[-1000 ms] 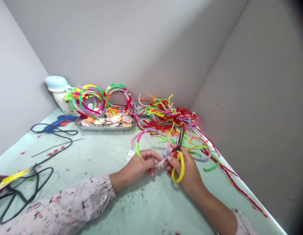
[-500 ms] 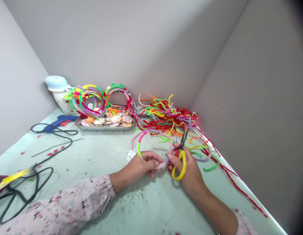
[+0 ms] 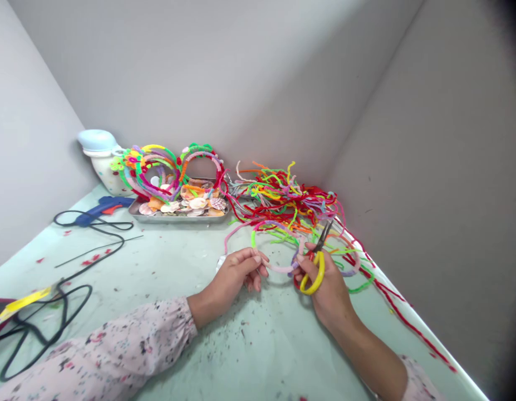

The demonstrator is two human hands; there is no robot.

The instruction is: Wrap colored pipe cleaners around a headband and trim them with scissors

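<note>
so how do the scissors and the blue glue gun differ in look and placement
The scissors are held in the right hand, while the glue gun lies on the table. The scissors have dark blades and yellow-and-red handles; the glue gun has a mostly blue body. Both show some red.

left hand (image 3: 239, 273): thumb pinched in, rest loosely curled | left arm (image 3: 119, 345): fully sleeved, angled from lower left | right hand (image 3: 330, 289): kinda curled up, thumb forward | right forearm (image 3: 362, 348): mostly bare
</note>
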